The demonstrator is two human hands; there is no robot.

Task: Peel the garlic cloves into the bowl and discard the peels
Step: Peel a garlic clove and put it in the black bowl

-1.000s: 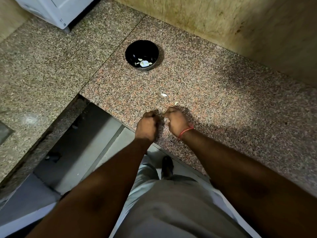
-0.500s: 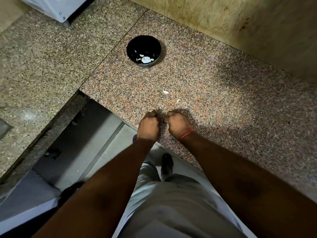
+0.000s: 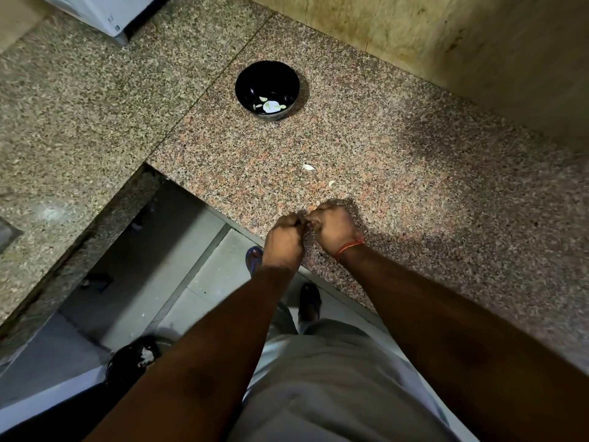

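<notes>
My left hand and my right hand are curled into fists over the front edge of the granite counter. Their fingertips meet and pinch a small garlic clove, which the fingers almost entirely hide. A red thread circles my right wrist. Further back on the counter stands a black bowl with a few pale garlic pieces at its bottom. Two small white garlic bits lie loose on the counter between the bowl and my hands.
A dark bin with white scraps in it stands on the floor to the lower left. The counter turns a corner at the left, with a white appliance at the back. A tan wall runs behind the counter.
My hands have stayed at the counter edge, with the fists pressed closer together. The clove that showed between them one second ago is now covered. The view has shifted slightly.
</notes>
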